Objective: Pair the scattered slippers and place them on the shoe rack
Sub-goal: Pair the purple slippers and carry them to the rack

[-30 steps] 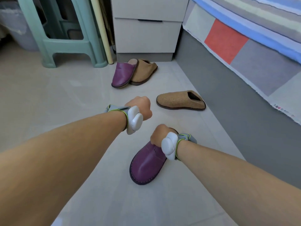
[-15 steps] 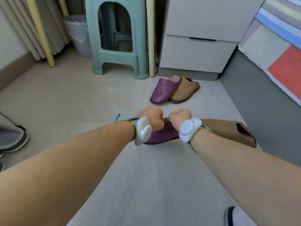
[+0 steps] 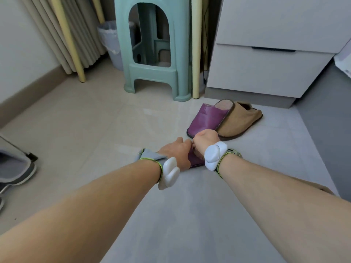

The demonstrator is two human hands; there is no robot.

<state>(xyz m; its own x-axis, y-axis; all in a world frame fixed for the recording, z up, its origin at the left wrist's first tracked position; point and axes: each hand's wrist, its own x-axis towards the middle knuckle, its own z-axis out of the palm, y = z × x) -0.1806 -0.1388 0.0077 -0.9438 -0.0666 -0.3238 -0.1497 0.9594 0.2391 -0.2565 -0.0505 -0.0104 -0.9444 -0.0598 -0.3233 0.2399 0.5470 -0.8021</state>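
Note:
My right hand (image 3: 206, 140) grips one purple slipper (image 3: 195, 160) by its edge and holds it just above the floor. My left hand (image 3: 175, 151) lies over the same slipper, fingers curled onto it next to the right hand. Both hands hide most of that slipper. Just beyond them a second purple slipper (image 3: 206, 118) lies on the floor, leaning against a brown slipper (image 3: 242, 120). A sliver of another brown slipper (image 3: 325, 189) shows behind my right forearm. No shoe rack is in view.
A green plastic stool (image 3: 157, 78) and a white drawer cabinet (image 3: 266, 69) stand at the back. A lined bin (image 3: 112, 44) and yellow poles (image 3: 195, 54) are beside the stool. A grey shoe (image 3: 17, 168) sits at the left edge.
The view has swung left and closer to the far pair. My right hand carried the purple slipper forward, and my left hand went from an empty fist onto that slipper.

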